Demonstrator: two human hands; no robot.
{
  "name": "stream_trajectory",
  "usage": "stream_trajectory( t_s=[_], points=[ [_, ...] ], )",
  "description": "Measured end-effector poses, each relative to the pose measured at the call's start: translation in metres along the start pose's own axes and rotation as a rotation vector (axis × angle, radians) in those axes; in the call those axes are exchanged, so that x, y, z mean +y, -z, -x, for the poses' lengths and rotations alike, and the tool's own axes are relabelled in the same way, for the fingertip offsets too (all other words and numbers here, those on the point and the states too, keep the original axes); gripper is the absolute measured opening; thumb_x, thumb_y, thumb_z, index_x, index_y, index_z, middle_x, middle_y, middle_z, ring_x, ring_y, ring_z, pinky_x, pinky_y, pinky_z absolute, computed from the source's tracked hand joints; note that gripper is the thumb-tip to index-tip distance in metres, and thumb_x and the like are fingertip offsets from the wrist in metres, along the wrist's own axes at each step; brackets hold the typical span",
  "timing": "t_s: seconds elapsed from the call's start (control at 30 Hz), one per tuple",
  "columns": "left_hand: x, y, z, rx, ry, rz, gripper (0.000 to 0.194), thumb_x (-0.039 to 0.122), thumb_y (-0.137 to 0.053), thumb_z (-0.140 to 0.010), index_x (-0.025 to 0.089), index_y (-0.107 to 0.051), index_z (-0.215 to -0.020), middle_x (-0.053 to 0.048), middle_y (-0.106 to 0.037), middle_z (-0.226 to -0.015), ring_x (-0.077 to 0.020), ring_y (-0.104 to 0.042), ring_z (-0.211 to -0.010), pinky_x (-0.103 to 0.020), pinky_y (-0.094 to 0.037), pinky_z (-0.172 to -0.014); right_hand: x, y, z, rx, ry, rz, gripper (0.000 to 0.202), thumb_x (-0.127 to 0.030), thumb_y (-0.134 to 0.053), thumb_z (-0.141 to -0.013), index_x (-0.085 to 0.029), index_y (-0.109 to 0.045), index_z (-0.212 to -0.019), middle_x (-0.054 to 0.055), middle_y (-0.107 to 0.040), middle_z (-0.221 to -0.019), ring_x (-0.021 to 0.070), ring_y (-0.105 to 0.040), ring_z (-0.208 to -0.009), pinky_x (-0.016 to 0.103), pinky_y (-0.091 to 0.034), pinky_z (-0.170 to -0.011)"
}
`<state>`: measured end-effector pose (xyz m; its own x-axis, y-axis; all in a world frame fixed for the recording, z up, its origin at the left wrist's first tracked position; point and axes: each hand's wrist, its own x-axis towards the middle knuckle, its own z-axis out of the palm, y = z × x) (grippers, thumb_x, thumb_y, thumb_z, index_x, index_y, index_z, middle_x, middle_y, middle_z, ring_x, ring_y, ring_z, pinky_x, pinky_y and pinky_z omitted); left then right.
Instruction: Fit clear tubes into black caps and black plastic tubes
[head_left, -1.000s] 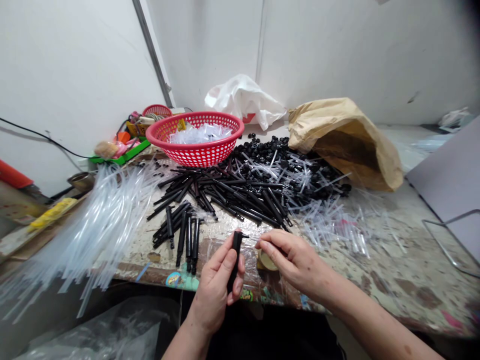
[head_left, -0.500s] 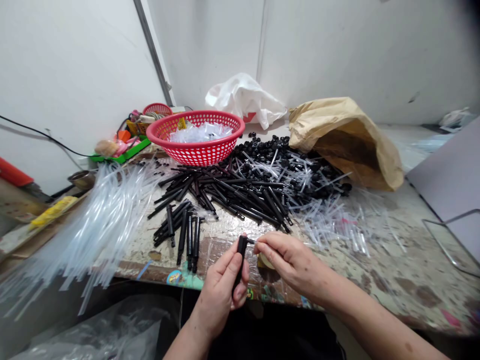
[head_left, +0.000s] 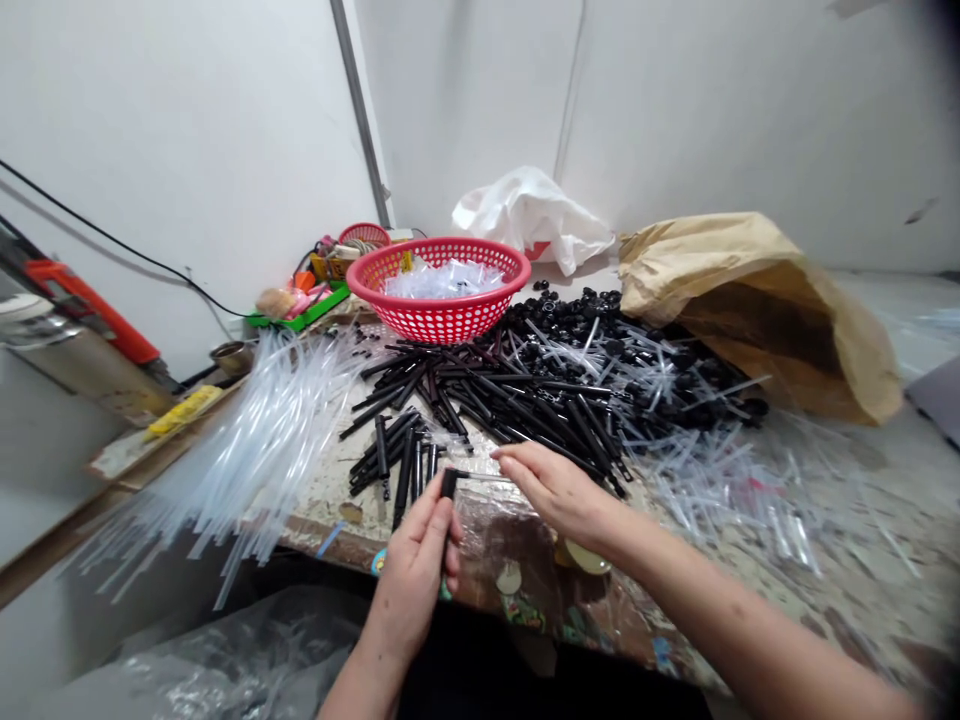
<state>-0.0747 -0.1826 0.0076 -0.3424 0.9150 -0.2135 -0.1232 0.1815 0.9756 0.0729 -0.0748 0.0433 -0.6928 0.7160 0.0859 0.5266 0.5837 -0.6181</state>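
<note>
My left hand [head_left: 420, 545] is closed around a black plastic tube [head_left: 448, 484], held tilted upright above the table's front edge. From a small black side spout at its top, a thin clear tube [head_left: 484, 477] runs right to my right hand [head_left: 559, 492]. The fingers of that hand lie close together at the clear tube's far end; the exact grip is hidden. Behind my hands lies a heap of black tubes [head_left: 517, 395], with several more [head_left: 405, 465] laid out at its front left.
Long clear tubes [head_left: 277, 430] overhang the table's left front edge. A red basket [head_left: 442, 318] holds clear pieces. Black caps [head_left: 600, 345] and short clear tubes [head_left: 712, 460] are heaped near an open brown paper bag [head_left: 720, 250]. A round yellowish disc [head_left: 589, 558] lies by my right wrist.
The view has swung left. My right hand has drawn away from the black tube and its fingers have straightened. A length of thin clear tube now shows between the hands.
</note>
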Motion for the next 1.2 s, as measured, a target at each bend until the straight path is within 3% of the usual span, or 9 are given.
stream_trajectory(
  t_s=[0.13, 0.3, 0.47, 0.6, 0.77, 0.87, 0.97, 1.1, 1.2],
  points=[
    [0.004, 0.028, -0.032, 0.221, -0.163, -0.385, 0.05, 0.041, -0.045, -0.086, 0.016, -0.048, -0.129, -0.001, -0.058, -0.071, -0.0136, -0.051, -0.06, -0.027, -0.043, -0.06, 0.003, -0.016, -0.065, -0.082, -0.134, 0.254, 0.034, -0.025, -0.032, -0.093, -0.018, -0.065, -0.1, 0.008, -0.065, -0.103, 0.0155, -0.058, -0.097, 0.024, -0.041, -0.083],
    [-0.002, 0.033, -0.066, 0.247, -0.346, -0.854, 0.043, 0.03, -0.038, -0.088, 0.011, -0.054, -0.122, -0.008, -0.065, -0.071, -0.0234, -0.057, -0.073, -0.037, -0.042, -0.075, 0.0, -0.033, -0.124, -0.116, -0.267, 0.365, 0.025, -0.021, -0.049, -0.082, -0.01, -0.069, -0.092, 0.018, -0.067, -0.098, 0.0269, -0.062, -0.094, 0.034, -0.045, -0.077],
    [-0.018, 0.028, -0.088, 0.366, -0.531, -1.026, 0.037, 0.026, -0.039, -0.087, 0.009, -0.061, -0.111, -0.015, -0.06, -0.084, -0.0276, -0.056, -0.08, -0.041, -0.044, -0.077, -0.001, -0.039, -0.142, -0.145, -0.33, 0.379, 0.021, -0.018, -0.063, -0.068, -0.014, -0.07, -0.088, 0.015, -0.068, -0.096, 0.0266, -0.062, -0.094, 0.031, -0.046, -0.077],
    [-0.018, 0.028, -0.097, 0.387, -0.549, -0.992, 0.037, 0.025, -0.044, -0.084, 0.007, -0.06, -0.112, -0.016, -0.058, -0.085, -0.0291, -0.056, -0.083, -0.045, -0.044, -0.08, 0.006, -0.025, -0.142, -0.065, -0.376, 0.324, 0.022, -0.019, -0.06, -0.07, -0.012, -0.069, -0.088, 0.016, -0.068, -0.096, 0.0269, -0.062, -0.093, 0.031, -0.045, -0.076],
    [0.001, 0.021, -0.087, 0.372, -0.527, -0.721, 0.037, 0.03, -0.046, -0.086, 0.012, -0.057, -0.116, -0.015, -0.06, -0.098, -0.0263, -0.057, -0.093, -0.043, -0.043, -0.087, 0.012, 0.011, -0.111, 0.038, -0.318, 0.131, 0.026, -0.027, -0.047, -0.079, -0.013, -0.065, -0.093, 0.009, -0.066, -0.089, 0.0184, -0.061, -0.083, 0.024, -0.044, -0.066],
    [0.014, 0.002, -0.073, 0.202, -0.366, -0.173, 0.047, 0.04, -0.05, -0.085, 0.018, -0.048, -0.127, -0.012, -0.057, -0.116, -0.0219, -0.056, -0.102, -0.036, -0.043, -0.09, 0.002, 0.019, -0.069, -0.013, -0.259, -0.048, 0.025, -0.03, -0.044, -0.082, -0.017, -0.064, -0.088, -0.001, -0.062, -0.07, 0.0092, -0.054, -0.061, 0.017, -0.039, -0.052],
    [0.021, -0.025, -0.056, 0.009, -0.234, 0.207, 0.052, 0.042, -0.056, -0.081, 0.019, -0.048, -0.126, -0.009, -0.062, -0.109, -0.0194, -0.059, -0.097, -0.033, -0.045, -0.088, -0.012, 0.011, -0.02, -0.107, -0.166, -0.391, 0.018, -0.026, -0.048, -0.079, -0.016, -0.061, -0.074, -0.005, -0.05, -0.059, 0.0059, -0.042, -0.051, 0.017, -0.033, -0.047],
    [0.021, -0.052, -0.034, -0.059, -0.144, 0.319, 0.048, 0.039, -0.064, -0.076, 0.021, -0.053, -0.12, 0.002, -0.06, -0.072, -0.0129, -0.059, -0.071, -0.026, -0.049, -0.073, -0.005, 0.008, 0.031, -0.076, -0.157, -0.496, 0.023, -0.027, -0.051, -0.08, -0.015, -0.058, -0.061, -0.005, -0.045, -0.055, 0.0063, -0.039, -0.051, 0.018, -0.03, -0.047],
    [0.017, -0.057, -0.025, -0.061, -0.061, 0.233, 0.053, 0.039, -0.066, -0.074, 0.025, -0.051, -0.122, 0.005, -0.053, -0.067, -0.0065, -0.048, -0.051, -0.016, -0.043, -0.045, 0.036, 0.036, 0.058, 0.112, -0.295, -0.264, 0.029, -0.035, -0.044, -0.086, -0.017, -0.064, -0.076, -0.002, -0.058, -0.066, 0.0101, -0.051, -0.06, 0.02, -0.038, -0.054]
  ],
)
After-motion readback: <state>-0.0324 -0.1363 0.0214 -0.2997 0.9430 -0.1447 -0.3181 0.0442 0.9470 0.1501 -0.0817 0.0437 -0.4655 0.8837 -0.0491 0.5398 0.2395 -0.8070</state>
